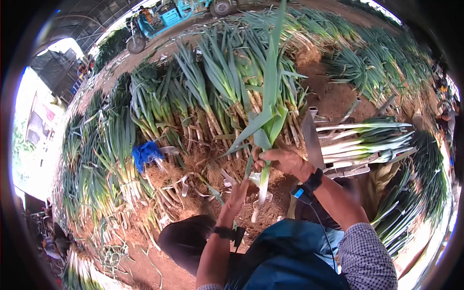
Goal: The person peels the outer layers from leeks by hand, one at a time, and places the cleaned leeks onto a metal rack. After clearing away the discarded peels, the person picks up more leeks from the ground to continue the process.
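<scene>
My right hand (pixel 285 161) is closed around the stem of a leek (pixel 263 183), just below where its leaves fan out. The leek stands nearly upright, white root end down and broad green leaves pointing away from me. Lower and to the left, my left hand (pixel 235 197) is closed on a green leaf strip (pixel 249 166) that runs up toward the right hand. Its fingertips are partly hidden. Trimmed leeks (pixel 367 140) with pale stems lie on a wooden rack (pixel 348 170) to the right.
Rows of untrimmed leeks (pixel 212 87) with brown roots cover the ground ahead and left. A blue cloth or bag (pixel 146 154) lies among them. An upright flat board (pixel 313 140) stands beside my right hand. More leeks (pixel 382 67) lie back right; a blue three-wheeled vehicle (pixel 169 18) is behind.
</scene>
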Action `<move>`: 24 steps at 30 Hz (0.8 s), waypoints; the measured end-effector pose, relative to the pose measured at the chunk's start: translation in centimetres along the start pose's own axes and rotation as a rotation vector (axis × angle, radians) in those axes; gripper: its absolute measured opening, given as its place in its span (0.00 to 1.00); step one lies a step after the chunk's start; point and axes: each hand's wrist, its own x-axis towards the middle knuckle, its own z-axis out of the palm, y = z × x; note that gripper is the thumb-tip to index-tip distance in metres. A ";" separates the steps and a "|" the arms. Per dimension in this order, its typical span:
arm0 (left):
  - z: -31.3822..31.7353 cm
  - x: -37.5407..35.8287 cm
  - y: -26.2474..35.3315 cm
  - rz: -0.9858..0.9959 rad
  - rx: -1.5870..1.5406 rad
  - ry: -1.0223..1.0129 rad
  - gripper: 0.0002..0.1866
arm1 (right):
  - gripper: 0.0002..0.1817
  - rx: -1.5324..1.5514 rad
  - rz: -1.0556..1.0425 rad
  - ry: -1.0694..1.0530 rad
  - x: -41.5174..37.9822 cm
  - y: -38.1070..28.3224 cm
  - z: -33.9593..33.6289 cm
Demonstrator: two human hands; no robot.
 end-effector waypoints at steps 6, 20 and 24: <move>2.7 -0.1 15.8 0.431 -0.498 -0.245 0.24 | 0.32 -0.513 0.015 0.042 -1.2 -0.1 3.0; -3.6 1.6 24.4 0.575 0.767 0.892 0.32 | 0.26 -0.596 -0.205 0.294 4.6 11.5 -3.9; -4.9 2.7 25.9 0.628 1.158 0.873 0.37 | 0.31 -0.971 -0.221 0.427 4.7 10.8 -2.2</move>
